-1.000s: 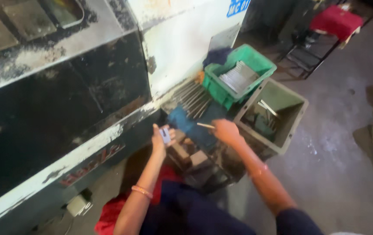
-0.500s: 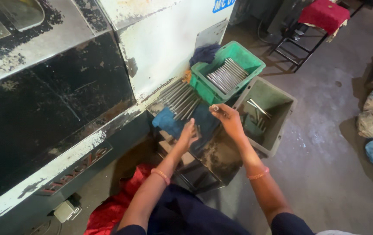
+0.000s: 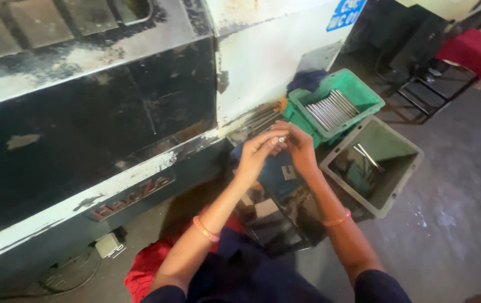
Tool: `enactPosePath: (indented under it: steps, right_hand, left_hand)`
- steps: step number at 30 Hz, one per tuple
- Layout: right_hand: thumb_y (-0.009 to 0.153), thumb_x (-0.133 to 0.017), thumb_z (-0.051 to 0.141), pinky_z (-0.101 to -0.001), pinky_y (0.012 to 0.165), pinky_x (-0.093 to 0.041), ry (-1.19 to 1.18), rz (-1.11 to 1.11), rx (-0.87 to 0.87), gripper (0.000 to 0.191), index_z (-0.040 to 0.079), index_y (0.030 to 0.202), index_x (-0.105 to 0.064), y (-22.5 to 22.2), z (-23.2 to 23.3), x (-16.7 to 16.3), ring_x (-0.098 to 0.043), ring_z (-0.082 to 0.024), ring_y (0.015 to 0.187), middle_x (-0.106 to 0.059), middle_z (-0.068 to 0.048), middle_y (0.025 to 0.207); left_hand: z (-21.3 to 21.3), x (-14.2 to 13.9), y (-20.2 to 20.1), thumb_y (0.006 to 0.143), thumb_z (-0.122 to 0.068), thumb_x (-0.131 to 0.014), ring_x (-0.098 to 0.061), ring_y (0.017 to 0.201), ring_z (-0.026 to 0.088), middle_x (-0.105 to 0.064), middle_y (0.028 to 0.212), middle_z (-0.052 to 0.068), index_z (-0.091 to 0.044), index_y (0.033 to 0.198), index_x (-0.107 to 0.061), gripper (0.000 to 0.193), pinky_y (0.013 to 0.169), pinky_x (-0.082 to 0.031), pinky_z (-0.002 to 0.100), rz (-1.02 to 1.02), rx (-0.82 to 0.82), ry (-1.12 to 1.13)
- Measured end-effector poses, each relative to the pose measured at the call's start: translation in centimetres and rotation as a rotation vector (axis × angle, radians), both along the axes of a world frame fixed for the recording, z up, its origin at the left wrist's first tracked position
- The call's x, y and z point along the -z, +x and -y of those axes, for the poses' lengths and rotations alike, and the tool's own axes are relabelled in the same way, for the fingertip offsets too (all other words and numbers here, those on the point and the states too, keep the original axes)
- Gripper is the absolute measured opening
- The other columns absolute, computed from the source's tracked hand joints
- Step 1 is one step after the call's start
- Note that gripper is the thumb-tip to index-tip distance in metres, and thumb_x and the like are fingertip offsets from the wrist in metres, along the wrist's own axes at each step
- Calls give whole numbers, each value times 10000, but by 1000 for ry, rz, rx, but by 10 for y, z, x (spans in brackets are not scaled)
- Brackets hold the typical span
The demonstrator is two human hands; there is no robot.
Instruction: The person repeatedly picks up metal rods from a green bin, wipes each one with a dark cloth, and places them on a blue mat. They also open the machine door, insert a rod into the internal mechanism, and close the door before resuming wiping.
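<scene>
My left hand [image 3: 256,152] and my right hand [image 3: 300,147] meet in front of me, fingers pinched together around a small shiny metal piece [image 3: 281,138]. They hover over a blue block [image 3: 277,174] on a dark stand. Just beyond them a row of thin metal rods [image 3: 257,120] lies on the machine's ledge. A green crate [image 3: 364,98] behind holds several metal rods [image 3: 330,109] side by side.
A large black and white machine [image 3: 111,112] fills the left. A grey bin [image 3: 403,151] with a few rods stands right of the hands. Red cloth [image 3: 151,264] lies by my legs. A red-topped stool [image 3: 470,50] is at far right on the concrete floor.
Both hands have come together from the blue block up to a small metal piece held between the fingers. The view has shifted closer.
</scene>
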State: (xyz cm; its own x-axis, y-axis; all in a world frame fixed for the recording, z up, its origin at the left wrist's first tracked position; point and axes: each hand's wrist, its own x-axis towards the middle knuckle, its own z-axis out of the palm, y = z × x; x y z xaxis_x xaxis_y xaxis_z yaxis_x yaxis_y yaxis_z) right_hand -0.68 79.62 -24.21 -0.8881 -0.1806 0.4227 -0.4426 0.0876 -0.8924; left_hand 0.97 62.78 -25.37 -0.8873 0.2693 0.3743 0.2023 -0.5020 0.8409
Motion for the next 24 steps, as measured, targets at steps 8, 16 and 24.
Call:
enactPosePath:
  steps: [8, 16, 24]
  right_hand:
    - [803, -616, -30, -411, 1108, -479, 237, -370, -30, 301, -38, 1091, -705, 10, 44, -31, -630, -329, 1291, -729, -155, 1198]
    - [846, -624, 70, -424, 1129, -467, 200, -458, -83, 279, -19, 1094, -715, 22, 69, -40, -638, -320, 1290, -734, -137, 1208]
    - [866, -608, 64, -412, 1109, -487, 229, -421, -71, 283, 7, 1121, -717, 25, 70, -39, -646, -309, 1281, -735, -119, 1200]
  left_hand:
    - [40, -13, 29, 1062, -165, -579, -683, 1002, 104, -741, 1137, 46, -19, 1296, -703, 302, 885, -525, 253, -104, -132, -51]
    - [58, -20, 52, 1041, -100, -628, -629, 943, 87, -737, 1088, 43, -5, 1295, -723, 288, 875, -519, 249, -152, -199, -72]
    - [62, -28, 62, 1014, -78, -649, -667, 982, 86, -741, 1126, 24, -9, 1252, -721, 258, 850, -526, 245, -152, -208, -47]
